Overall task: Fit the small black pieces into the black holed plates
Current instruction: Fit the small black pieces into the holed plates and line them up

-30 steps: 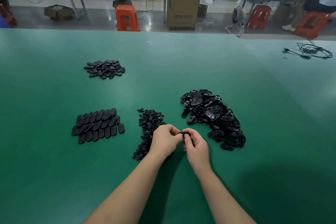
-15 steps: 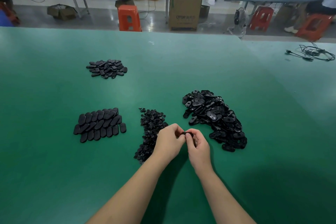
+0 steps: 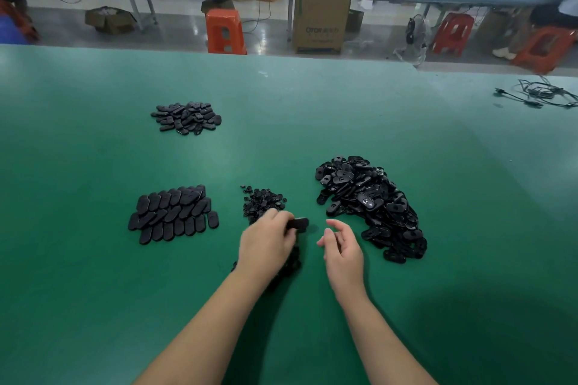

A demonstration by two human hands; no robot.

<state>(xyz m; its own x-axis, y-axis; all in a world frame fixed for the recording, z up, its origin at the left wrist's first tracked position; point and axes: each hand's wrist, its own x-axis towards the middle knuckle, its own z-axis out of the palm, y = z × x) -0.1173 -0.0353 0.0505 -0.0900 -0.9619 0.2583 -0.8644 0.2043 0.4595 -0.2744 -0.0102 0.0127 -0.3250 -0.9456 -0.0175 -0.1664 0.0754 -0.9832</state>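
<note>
- Two hands meet our eye over the green table (image 3: 93,291): the left hand (image 3: 266,244) pinches one black plate (image 3: 298,224) at its fingertips, just above the table.
- We see the right hand (image 3: 342,247) just beside it, apart from the plate, fingers loosely curled and holding nothing.
- We find the small black pieces (image 3: 262,201) heaped just beyond the left hand, partly hidden by it.
- We count the loose plates (image 3: 369,206) piled right of the right hand.
- We note a neat overlapping batch (image 3: 173,212) to the left, and a smaller heap (image 3: 187,117) farther back.
</note>
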